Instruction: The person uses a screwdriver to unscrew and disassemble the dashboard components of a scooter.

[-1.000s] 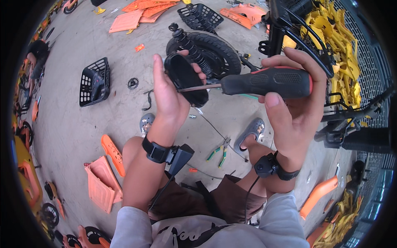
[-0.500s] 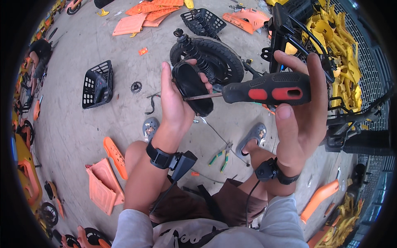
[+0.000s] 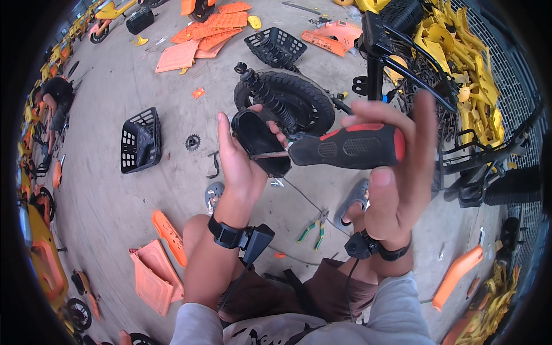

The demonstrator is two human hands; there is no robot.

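Note:
My left hand grips a black oval plastic part, held upright in front of me. My right hand holds a screwdriver with a black and red handle, lying level. Its metal shaft points left and its tip sits inside the hollow of the black part. Both wrists carry black straps with small devices. Behind the hands a small black wheel with a coil spring lies on the concrete floor.
Green-handled pliers lie by my feet. Black plastic baskets, a sprocket and orange panels are scattered on the floor. A heap of yellow parts and black frames stand at the right. Another person crouches at far left.
The screwdriver handle has turned in my right hand, fingers loosening and spreading along it. Both hands and the black part drifted slightly down and left.

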